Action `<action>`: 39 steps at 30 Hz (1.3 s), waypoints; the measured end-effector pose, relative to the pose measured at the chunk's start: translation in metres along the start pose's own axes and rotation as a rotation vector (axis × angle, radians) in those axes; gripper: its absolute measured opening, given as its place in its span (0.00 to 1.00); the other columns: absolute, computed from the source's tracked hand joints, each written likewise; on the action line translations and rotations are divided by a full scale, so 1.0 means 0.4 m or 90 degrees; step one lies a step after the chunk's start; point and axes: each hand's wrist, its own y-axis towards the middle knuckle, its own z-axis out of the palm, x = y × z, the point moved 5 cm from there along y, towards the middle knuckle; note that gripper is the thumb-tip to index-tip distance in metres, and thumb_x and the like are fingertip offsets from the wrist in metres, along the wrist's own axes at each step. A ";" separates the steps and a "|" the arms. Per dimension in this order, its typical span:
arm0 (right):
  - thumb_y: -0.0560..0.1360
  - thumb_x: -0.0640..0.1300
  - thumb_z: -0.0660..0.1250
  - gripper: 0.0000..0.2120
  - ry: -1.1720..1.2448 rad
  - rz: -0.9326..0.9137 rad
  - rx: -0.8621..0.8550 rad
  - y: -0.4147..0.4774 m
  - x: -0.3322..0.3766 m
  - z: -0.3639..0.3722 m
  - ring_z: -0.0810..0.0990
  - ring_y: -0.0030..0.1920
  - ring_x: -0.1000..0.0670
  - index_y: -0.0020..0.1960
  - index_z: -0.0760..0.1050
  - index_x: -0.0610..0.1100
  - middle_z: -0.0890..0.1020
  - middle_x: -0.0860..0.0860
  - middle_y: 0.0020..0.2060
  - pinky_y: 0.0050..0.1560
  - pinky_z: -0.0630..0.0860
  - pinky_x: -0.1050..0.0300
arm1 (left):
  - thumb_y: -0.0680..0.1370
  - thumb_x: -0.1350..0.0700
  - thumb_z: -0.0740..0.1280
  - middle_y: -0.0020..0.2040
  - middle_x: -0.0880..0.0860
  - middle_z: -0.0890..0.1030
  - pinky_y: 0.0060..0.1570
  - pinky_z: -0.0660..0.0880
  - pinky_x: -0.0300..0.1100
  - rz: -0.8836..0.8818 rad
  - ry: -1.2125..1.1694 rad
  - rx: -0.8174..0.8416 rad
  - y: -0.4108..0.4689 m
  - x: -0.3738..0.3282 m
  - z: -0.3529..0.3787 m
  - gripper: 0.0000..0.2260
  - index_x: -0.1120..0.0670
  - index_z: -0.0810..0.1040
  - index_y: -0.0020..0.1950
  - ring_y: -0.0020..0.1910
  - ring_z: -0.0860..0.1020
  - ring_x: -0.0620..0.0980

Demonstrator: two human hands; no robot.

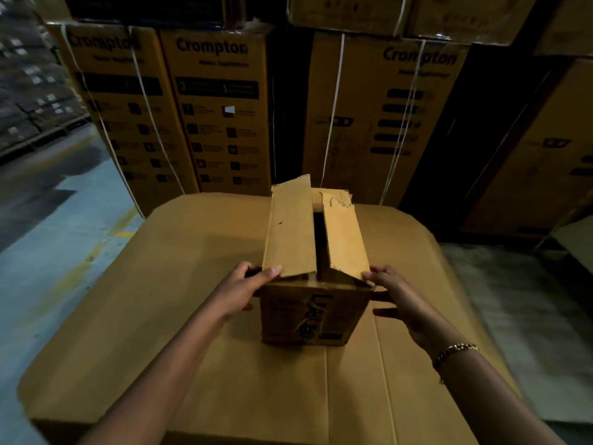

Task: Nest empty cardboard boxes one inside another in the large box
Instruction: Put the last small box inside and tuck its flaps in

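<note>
A small brown cardboard box (313, 316) stands on the closed top of a large flat cardboard box (154, 316). Its two top flaps lie almost shut, with a dark slit between them. My left hand (245, 289) grips the box's near left corner, thumb on the left flap's edge. My right hand (398, 295) is at the near right corner, its thumb on the right flap and its fingers spread beside the box's right wall.
Tall strapped Crompton cartons (221, 114) stand stacked right behind the large box, with more cartons (385, 123) to the right. Grey-blue warehouse floor (48, 226) runs along the left, and a pale floor strip (519, 303) lies to the right.
</note>
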 end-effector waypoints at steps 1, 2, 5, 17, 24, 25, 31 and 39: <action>0.78 0.59 0.65 0.15 -0.010 0.003 0.000 0.015 0.012 -0.003 0.76 0.55 0.53 0.63 0.70 0.56 0.75 0.56 0.57 0.52 0.75 0.52 | 0.67 0.27 0.68 0.64 0.50 0.77 0.54 0.77 0.51 -0.005 -0.003 0.009 0.003 -0.019 0.000 0.35 0.50 0.74 0.65 0.61 0.76 0.50; 0.78 0.61 0.64 0.20 -0.020 0.006 -0.003 0.034 0.027 -0.005 0.75 0.54 0.54 0.66 0.69 0.54 0.73 0.57 0.57 0.51 0.75 0.52 | 0.72 0.30 0.65 0.66 0.49 0.74 0.55 0.75 0.50 -0.010 -0.003 0.010 0.011 -0.038 -0.001 0.34 0.50 0.72 0.70 0.64 0.74 0.52; 0.77 0.64 0.63 0.27 -0.022 0.029 -0.008 0.088 0.069 -0.001 0.74 0.51 0.54 0.71 0.67 0.52 0.70 0.53 0.60 0.48 0.74 0.51 | 0.76 0.31 0.63 0.69 0.50 0.70 0.59 0.70 0.48 -0.001 -0.009 0.012 0.039 -0.089 0.006 0.35 0.50 0.66 0.76 0.69 0.70 0.54; 0.77 0.65 0.62 0.27 -0.003 0.126 -0.010 0.140 0.028 0.043 0.79 0.54 0.44 0.70 0.67 0.51 0.77 0.46 0.56 0.42 0.78 0.50 | 0.79 0.47 0.67 0.57 0.52 0.79 0.51 0.76 0.46 -0.046 -0.125 0.021 0.093 -0.061 0.063 0.20 0.50 0.70 0.68 0.53 0.79 0.51; 0.60 0.74 0.71 0.52 0.057 0.163 -0.029 0.143 0.015 0.061 0.80 0.55 0.42 0.75 0.59 0.50 0.76 0.43 0.58 0.45 0.82 0.51 | 0.63 0.33 0.75 0.56 0.56 0.83 0.49 0.79 0.48 -0.075 -0.180 0.068 0.120 -0.042 0.078 0.38 0.52 0.74 0.67 0.53 0.83 0.57; 0.58 0.74 0.71 0.56 0.054 0.164 -0.023 0.141 0.016 0.062 0.81 0.55 0.43 0.77 0.59 0.48 0.76 0.43 0.59 0.42 0.81 0.52 | 0.59 0.31 0.76 0.57 0.56 0.83 0.51 0.80 0.49 -0.071 -0.185 0.063 0.126 -0.035 0.074 0.43 0.51 0.73 0.69 0.54 0.83 0.57; 0.75 0.64 0.65 0.39 0.061 0.074 -0.069 0.094 0.021 0.025 0.75 0.50 0.53 0.79 0.55 0.52 0.72 0.54 0.52 0.41 0.74 0.58 | 0.63 0.35 0.73 0.60 0.51 0.81 0.53 0.78 0.50 0.012 -0.171 0.057 0.105 -0.061 0.085 0.38 0.46 0.71 0.71 0.56 0.80 0.53; 0.68 0.67 0.69 0.32 0.124 -0.064 -0.220 -0.044 -0.008 -0.145 0.80 0.58 0.48 0.70 0.65 0.66 0.76 0.54 0.63 0.48 0.83 0.49 | 0.63 0.38 0.74 0.59 0.43 0.81 0.51 0.79 0.46 0.206 -0.217 0.139 0.061 -0.210 0.270 0.33 0.36 0.70 0.67 0.55 0.82 0.44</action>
